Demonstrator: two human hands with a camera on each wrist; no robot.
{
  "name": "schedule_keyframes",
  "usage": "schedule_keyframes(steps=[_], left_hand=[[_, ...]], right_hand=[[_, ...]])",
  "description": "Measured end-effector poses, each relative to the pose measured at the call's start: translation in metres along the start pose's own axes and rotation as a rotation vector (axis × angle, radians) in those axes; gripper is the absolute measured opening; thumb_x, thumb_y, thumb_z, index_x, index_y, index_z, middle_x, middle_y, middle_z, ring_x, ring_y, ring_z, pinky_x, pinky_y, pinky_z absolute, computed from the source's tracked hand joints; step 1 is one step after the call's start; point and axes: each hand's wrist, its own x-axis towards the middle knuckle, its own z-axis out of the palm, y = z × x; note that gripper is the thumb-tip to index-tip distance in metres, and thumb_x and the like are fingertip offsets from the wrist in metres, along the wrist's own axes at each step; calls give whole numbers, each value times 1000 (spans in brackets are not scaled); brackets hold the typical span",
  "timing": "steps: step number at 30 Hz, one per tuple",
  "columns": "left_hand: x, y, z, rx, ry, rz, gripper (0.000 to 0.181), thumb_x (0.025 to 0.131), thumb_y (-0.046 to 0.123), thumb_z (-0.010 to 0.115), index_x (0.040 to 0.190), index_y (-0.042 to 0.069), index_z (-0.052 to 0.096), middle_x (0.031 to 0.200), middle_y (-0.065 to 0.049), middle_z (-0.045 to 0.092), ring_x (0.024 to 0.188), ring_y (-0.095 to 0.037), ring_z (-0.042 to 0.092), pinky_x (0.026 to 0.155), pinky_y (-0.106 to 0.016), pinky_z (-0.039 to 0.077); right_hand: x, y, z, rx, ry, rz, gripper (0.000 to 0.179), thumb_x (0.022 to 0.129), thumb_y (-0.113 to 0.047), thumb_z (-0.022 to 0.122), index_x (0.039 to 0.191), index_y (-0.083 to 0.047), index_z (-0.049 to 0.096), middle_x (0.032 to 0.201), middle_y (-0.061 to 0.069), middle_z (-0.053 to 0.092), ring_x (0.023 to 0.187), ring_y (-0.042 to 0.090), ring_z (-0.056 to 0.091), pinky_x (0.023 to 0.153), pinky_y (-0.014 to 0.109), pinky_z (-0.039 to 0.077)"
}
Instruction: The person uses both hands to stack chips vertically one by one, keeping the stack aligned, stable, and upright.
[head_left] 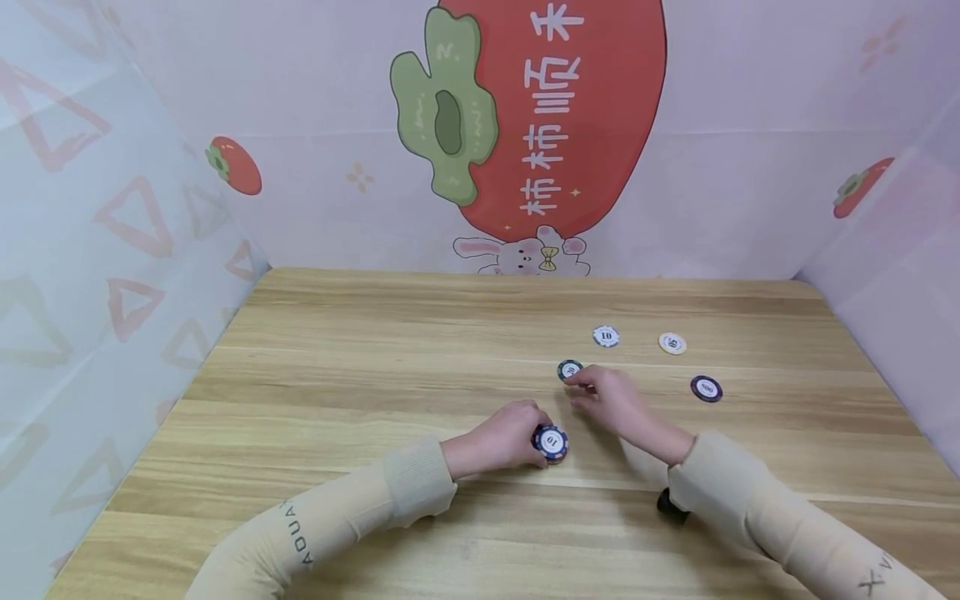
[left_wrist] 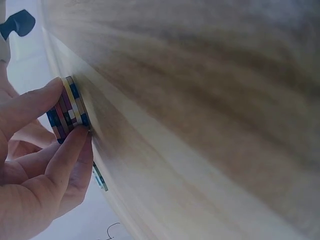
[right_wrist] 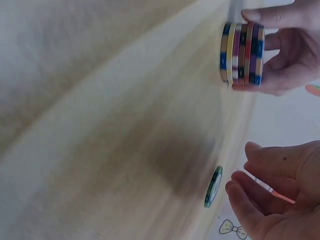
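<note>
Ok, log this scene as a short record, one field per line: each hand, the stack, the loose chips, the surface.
Left hand: gripping the chip stack
Right hand: fingers beside the green-edged chip, not gripping it
Stack top: blue-edged, marked 10
Other loose chips: blue-and-white chip, white chip, dark purple-edged chip
Surface: wood-grain table

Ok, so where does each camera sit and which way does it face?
Head: on the head, facing forward and down at the wooden table; left hand, right hand, both sleeves show.
Left wrist: on that wrist, facing the poker-chip stack; left hand grips it.
Right wrist: on that wrist, facing the green-edged poker chip; both hands show.
Both wrist views share the stack.
</note>
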Motion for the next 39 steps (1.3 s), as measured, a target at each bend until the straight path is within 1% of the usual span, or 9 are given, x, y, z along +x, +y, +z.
schedule_keyframes(steps=[4,11,14,18,21,27,30,34,39], left_hand=[[-1,1,-1,7,0,7,39,66,15,80,101,3,65,88,1,58,80,-6,51,74,-17,42],[-1,1,-2,26,11,22,39,66,16,81,99,4,66,88,1,59,80,-7,51,74,-17,42],[-1,1,-2,28,7,19,40,66,17,81,100,4,66,89,0,60,80,-7,51,74,-17,43],[-1,1,-3,24,-2,8,40,67,17,81,102,4,66,90,0,59,80,-7,51,75,-17,43],[-1,0,-3,20,-4,7,41,67,17,80,102,4,65,90,0,59,80,-7,51,75,-17,43],[-2,0,-3,16,4,18,40,66,17,81,101,4,66,89,0,59,80,-7,51,75,-17,42],[-2,-1,-2,16,8,24,40,66,16,81,100,3,66,89,0,59,80,-7,51,74,-17,42],[-2,0,-3,15,8,23,39,66,17,81,101,4,66,90,0,59,81,-7,51,74,-16,42],[-1,0,-2,5,3,11,40,67,17,80,102,4,66,90,0,59,81,-6,51,75,-16,43]], right_hand=[[7,1,-2,-61,4,-14,26,76,2,67,102,2,65,102,18,63,91,32,60,78,42,49],[16,3,-1,-153,5,-100,31,75,4,67,106,5,62,112,22,58,106,36,53,91,46,42],[19,5,-1,-181,-5,-142,35,76,6,65,110,7,59,118,25,54,109,39,50,93,48,39],[22,7,-1,-202,-39,-175,38,77,6,63,115,7,56,124,26,49,112,41,48,94,49,38],[24,9,-1,-205,-67,-184,37,78,5,63,115,6,57,125,26,49,113,40,48,94,48,38],[26,14,1,-216,-83,-203,31,79,7,62,109,5,60,117,24,55,109,38,52,92,46,40],[27,16,2,-224,-67,-220,28,76,10,62,104,4,62,110,21,60,103,36,55,89,45,43],[27,16,1,-220,-44,-221,29,73,12,62,101,3,64,102,18,62,97,33,58,85,42,46],[27,15,-1,-233,-55,-170,31,73,9,65,104,2,64,99,15,59,93,30,56,81,40,48]])
